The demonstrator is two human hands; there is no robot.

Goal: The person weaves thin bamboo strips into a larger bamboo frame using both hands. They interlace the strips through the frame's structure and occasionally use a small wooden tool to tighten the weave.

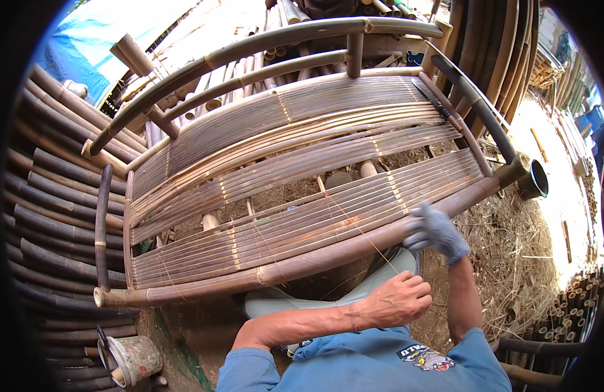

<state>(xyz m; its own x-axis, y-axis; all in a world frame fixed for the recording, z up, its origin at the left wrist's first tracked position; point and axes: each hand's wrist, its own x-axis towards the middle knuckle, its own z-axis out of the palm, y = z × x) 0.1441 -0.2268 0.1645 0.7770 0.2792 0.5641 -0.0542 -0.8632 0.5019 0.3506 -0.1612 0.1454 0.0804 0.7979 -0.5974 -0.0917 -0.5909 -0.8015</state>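
Note:
In front of me is a bamboo bench with a slatted seat (302,225), a thick round front rail (328,259) and a curved backrest rail (269,40). My left hand (399,299) is bare and closed on a thin brownish cord (364,234), which runs tight from the slats across the front rail. My right hand (438,234) wears a grey glove, its fingers apart against the front rail's right part; nothing shows in it. Long gaps part the seat slats into strips. A knife (440,108) with a dark blade and brown handle lies across the slats' far right end.
Stacked dark bamboo poles (67,215) fill the left side. A dirty white bucket (137,358) stands at the lower left. Tall poles (495,59) lean at the back right. Straw (504,261) covers the ground on the right. A blue tarp (73,62) hangs far left.

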